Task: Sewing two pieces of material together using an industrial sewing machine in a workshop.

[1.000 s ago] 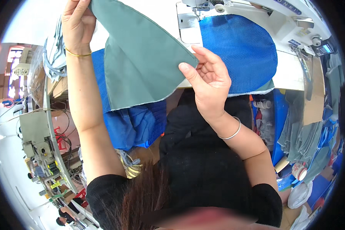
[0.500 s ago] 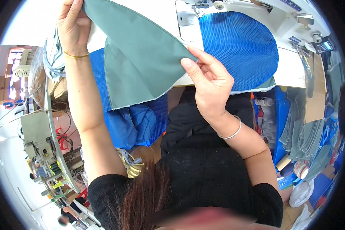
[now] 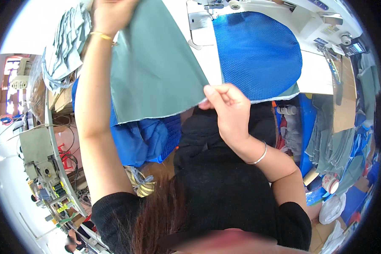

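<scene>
A grey-green fabric panel [image 3: 156, 72] hangs stretched between my two hands in front of the sewing machine. My left hand [image 3: 114, 17], partly cut off at the top edge, is closed on its upper part; its fingertips are mostly out of the picture. Pinched between thumb and fingers of my right hand [image 3: 230, 112] is the panel's lower right corner. To the right, a rounded blue mesh piece [image 3: 258, 55] lies on the white table with its straight side near the needle plate [image 3: 201, 20]; grey-green fabric shows beneath its lower edge.
The sewing machine body [image 3: 336, 27] stands at the upper right, with scissors [image 3: 335, 70] beside it. Grey-green strips [image 3: 72, 38] are stacked at the upper left. Crumpled blue fabric [image 3: 142, 142] hangs below the table edge. More cut pieces [image 3: 328, 148] hang at the right.
My left hand has moved right and up, bringing the panel's top with it. My right hand has come lower and nearer, still pinching the corner. More of the strip stack shows.
</scene>
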A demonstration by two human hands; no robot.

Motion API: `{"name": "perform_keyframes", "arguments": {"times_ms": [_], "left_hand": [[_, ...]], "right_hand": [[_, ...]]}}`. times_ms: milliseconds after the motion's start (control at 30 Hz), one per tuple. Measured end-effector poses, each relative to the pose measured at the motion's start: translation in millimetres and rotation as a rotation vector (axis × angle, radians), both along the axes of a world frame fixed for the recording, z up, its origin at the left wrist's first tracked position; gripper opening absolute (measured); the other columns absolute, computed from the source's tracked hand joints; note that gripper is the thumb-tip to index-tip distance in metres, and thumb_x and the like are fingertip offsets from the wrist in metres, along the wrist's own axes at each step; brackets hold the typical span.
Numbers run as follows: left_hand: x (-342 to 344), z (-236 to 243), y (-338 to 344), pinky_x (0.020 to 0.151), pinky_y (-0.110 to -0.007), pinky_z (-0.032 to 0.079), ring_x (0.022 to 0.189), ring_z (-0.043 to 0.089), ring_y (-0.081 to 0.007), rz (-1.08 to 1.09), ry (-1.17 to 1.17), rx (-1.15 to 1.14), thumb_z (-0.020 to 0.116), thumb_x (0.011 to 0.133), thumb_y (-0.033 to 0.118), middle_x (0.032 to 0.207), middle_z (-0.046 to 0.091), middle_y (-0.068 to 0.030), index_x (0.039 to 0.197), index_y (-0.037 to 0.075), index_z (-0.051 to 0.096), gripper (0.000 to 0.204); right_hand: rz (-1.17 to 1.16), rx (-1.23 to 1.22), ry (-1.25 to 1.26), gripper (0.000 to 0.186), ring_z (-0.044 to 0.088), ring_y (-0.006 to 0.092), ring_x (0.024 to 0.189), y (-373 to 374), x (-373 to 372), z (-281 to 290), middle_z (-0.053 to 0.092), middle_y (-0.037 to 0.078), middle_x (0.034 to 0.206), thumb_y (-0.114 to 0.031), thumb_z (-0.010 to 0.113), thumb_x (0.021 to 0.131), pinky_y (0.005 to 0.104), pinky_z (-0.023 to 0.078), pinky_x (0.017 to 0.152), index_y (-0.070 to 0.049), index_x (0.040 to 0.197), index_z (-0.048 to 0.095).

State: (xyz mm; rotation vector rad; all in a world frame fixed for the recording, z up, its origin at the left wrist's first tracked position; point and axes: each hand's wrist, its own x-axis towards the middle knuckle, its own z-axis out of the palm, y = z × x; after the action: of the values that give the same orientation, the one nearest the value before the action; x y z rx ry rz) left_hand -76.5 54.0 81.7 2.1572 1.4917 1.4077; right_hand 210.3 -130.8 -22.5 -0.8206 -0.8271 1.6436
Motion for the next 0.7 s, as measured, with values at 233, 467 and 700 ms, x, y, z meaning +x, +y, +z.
{"name": "perform_keyframes", "arguments": {"times_ms": [233, 467, 700], "left_hand": [[91.2, -93.7, 16.2, 0.077, -0.037, 0.049, 0.082, 0.057, -0.0231, -0.086, 0.488, 0.224, 0.086, 0.081, 0.021, 0.086, 0.067, -0.0011, 0.088, 0.013, 0.081, 0.012], [112.0, -113.9, 20.8, 0.071, -0.041, 0.050, 0.075, 0.062, -0.0248, -0.009, 0.385, 0.113, 0.083, 0.083, 0.024, 0.072, 0.066, -0.0012, 0.081, 0.014, 0.079, 0.011], [113.8, -123.4, 26.3, 0.066, -0.040, 0.052, 0.073, 0.066, -0.0251, -0.057, 0.348, 0.178, 0.082, 0.084, 0.020, 0.074, 0.069, -0.0026, 0.080, 0.012, 0.077, 0.010]], "right_hand": [[0.148, -0.275, -0.062, 0.014, 0.077, 0.0200, 0.083, -27.1, 46.5, -7.5, 0.076, 0.015, 0.094, -0.012, 0.067, 0.105, 0.0310, 0.063, 0.073, 0.002, 0.104, 0.066], [0.165, -0.346, -0.011, 0.014, 0.077, 0.0201, 0.084, -13.2, 53.2, -3.2, 0.077, 0.014, 0.095, -0.016, 0.068, 0.105, 0.0316, 0.063, 0.075, -0.001, 0.104, 0.067], [0.167, -0.391, -0.015, 0.015, 0.077, 0.0199, 0.084, -5.9, 53.0, -5.1, 0.078, 0.014, 0.097, -0.016, 0.068, 0.105, 0.0316, 0.063, 0.075, -0.001, 0.105, 0.068]]}}
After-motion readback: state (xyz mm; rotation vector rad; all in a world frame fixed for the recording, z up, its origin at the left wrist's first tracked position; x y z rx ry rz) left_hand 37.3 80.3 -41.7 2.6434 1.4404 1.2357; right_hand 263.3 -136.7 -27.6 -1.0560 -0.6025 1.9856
